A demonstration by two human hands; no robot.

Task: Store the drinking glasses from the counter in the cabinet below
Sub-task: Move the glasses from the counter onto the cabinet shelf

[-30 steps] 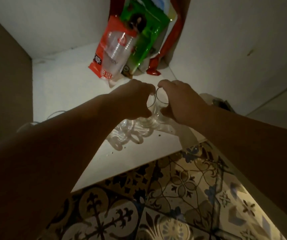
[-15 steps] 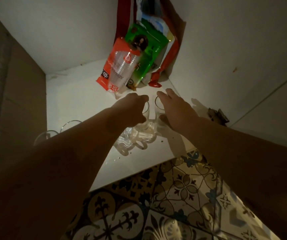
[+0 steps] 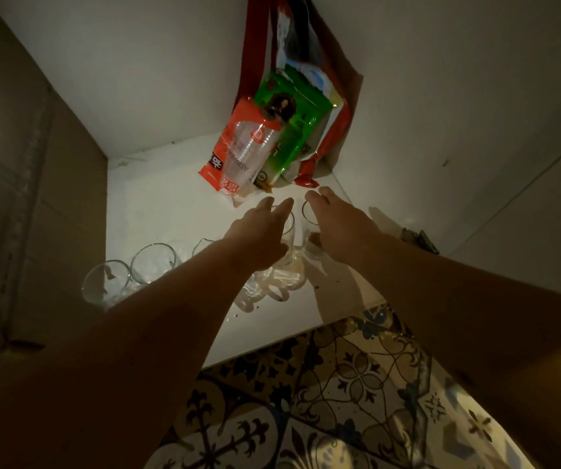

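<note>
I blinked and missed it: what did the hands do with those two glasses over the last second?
Both hands let go: the left hand and right hand opened above the two glasses now standing on the shelf. The packets behind stayed put.

Orange pack of plastic cups (image 3: 238, 154), green packet (image 3: 289, 130), red bag (image 3: 319, 79), patterned floor tiles (image 3: 357, 384)

Clear drinking glasses stand upright on the white cabinet shelf (image 3: 157, 204). Two glasses (image 3: 129, 276) stand side by side near the left wall. Two more (image 3: 301, 231) stand close together at the middle, partly hidden.
</note>
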